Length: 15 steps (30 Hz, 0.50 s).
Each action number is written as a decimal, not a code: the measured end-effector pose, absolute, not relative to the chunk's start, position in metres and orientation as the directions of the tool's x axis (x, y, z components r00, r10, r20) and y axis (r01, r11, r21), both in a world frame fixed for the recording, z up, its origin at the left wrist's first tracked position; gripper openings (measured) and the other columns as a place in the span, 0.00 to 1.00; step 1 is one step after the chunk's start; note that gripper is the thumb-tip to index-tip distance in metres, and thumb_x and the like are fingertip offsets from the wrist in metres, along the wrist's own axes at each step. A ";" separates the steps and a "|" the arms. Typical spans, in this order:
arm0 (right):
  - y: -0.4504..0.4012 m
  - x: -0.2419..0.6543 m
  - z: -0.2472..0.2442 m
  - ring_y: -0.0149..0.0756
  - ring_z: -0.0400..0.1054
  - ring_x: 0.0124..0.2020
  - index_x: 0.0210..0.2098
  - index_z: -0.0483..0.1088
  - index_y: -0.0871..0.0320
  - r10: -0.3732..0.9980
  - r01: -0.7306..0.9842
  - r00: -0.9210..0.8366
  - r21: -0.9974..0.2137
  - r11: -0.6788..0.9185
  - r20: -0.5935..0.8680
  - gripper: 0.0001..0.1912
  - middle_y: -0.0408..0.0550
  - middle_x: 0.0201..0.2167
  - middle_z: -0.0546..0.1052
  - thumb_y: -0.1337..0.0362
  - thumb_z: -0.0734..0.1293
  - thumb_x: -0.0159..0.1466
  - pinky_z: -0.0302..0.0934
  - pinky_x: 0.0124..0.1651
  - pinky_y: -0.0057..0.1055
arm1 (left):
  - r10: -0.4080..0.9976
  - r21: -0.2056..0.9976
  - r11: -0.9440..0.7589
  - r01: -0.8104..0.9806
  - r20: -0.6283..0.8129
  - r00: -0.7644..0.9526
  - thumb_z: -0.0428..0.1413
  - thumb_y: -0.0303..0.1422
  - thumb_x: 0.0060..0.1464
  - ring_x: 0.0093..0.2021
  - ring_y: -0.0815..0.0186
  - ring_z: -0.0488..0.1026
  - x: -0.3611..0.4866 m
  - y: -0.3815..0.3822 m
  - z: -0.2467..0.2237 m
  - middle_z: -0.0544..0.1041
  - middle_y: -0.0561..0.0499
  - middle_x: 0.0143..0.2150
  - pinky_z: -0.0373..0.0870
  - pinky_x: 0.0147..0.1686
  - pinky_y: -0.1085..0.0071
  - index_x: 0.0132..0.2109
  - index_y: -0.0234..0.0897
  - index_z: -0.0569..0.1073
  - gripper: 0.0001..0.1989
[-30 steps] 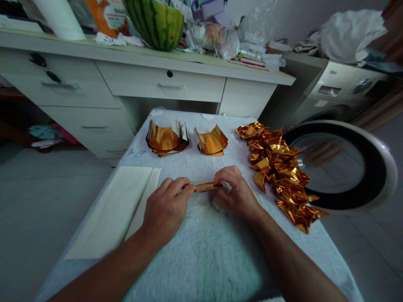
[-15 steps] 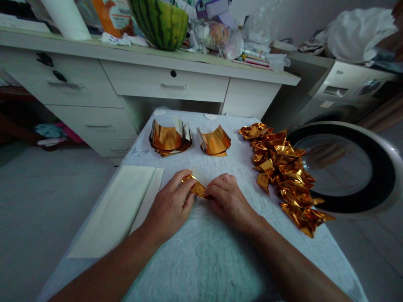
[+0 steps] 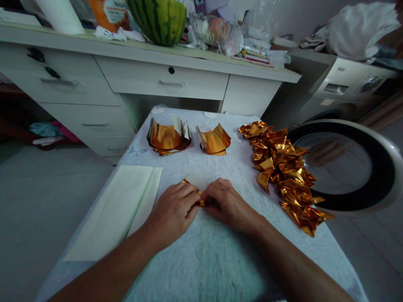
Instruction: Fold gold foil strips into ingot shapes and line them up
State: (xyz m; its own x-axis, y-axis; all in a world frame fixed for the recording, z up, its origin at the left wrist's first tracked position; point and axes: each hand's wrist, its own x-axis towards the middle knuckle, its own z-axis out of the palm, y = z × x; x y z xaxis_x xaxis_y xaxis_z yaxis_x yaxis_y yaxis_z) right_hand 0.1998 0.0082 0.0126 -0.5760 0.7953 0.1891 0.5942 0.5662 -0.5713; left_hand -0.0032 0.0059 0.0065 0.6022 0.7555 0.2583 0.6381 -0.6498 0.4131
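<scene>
Between my hands is a sheet of gold foil paper (image 3: 202, 203), partly folded, with a pale corner showing beyond my fingers. My left hand (image 3: 176, 209) grips its left part, fingers curled over it. From the other side my right hand (image 3: 225, 205) pinches its right part, and most of the paper is covered by my fingers. Beyond them stand a thicker curved stack of gold foil sheets (image 3: 165, 137) and a smaller curved stack (image 3: 215, 140). A long pile of folded gold foil pieces (image 3: 283, 167) lies to the right.
Cream paper sheets (image 3: 110, 209) lie left on the cloth-covered table (image 3: 201, 260). Behind is a white drawer desk (image 3: 141, 77) holding a cut watermelon (image 3: 157, 21) and plastic bags. An open washing machine door (image 3: 388, 167) borders the table's right side.
Both hands have drawn closer together and slightly nearer to me over the gold foil paper. Less of its gold side shows now, and a pale corner has appeared. The view has shifted slightly.
</scene>
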 end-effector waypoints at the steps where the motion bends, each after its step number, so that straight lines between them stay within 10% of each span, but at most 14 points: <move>1: 0.008 0.200 0.013 0.35 0.62 0.39 0.38 0.68 0.57 0.801 0.593 -0.570 -0.582 0.556 0.184 0.11 0.42 0.34 0.73 0.74 0.69 0.58 0.51 0.45 0.33 | 0.750 0.419 -0.654 0.630 0.256 0.610 0.54 0.24 0.58 0.42 0.58 0.71 -0.003 0.006 0.005 0.75 0.48 0.38 0.71 0.42 0.59 0.37 0.37 0.73 0.05; 15: 0.011 0.206 0.017 0.37 0.62 0.43 0.34 0.74 0.56 0.819 0.624 -0.567 -0.605 0.495 0.085 0.03 0.44 0.36 0.74 0.70 0.71 0.61 0.51 0.47 0.35 | 0.805 0.564 -0.562 0.605 0.205 0.557 0.56 0.24 0.57 0.42 0.61 0.70 -0.001 0.004 0.010 0.74 0.50 0.37 0.68 0.43 0.62 0.34 0.37 0.72 0.04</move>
State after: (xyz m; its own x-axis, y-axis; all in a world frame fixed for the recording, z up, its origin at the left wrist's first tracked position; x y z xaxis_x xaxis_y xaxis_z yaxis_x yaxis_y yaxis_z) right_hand 0.2064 0.0110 0.0167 -0.5670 0.8193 0.0854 0.6241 0.4949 -0.6046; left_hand -0.0006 0.0037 0.0098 0.5571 0.8048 0.2048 0.6046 -0.5621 0.5644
